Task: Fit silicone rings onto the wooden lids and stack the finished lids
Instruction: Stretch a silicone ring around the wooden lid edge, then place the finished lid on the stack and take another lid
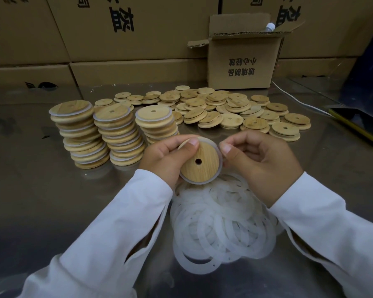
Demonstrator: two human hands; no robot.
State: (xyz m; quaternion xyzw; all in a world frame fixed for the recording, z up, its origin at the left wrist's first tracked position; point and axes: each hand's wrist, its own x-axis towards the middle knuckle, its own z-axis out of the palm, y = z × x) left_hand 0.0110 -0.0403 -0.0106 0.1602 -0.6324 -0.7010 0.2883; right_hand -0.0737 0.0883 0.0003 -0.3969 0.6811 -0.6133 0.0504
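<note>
Three stacks of ringed lids (119,136) stand at the left of the steel table (41,190). A wider spread of bare wooden lids (235,110) and a heap of silicone rings (222,222) await fitting, so the job looks under half done. Above the heap, the left hand (162,160) grips a lid (199,166), thumb on its face, while the right hand (261,164) pinches the ring (219,154) at its rim.

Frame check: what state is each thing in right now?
held lid: gripped by left hand, silicone ring around its rim
silicone ring: pinched at its right edge by right hand
finished lids: three leaning stacks, rings fitted
loose lids: unstacked heap, no rings seen
ring pile: loose heap below the hands
small box: flaps open
phone: screen dark
</note>
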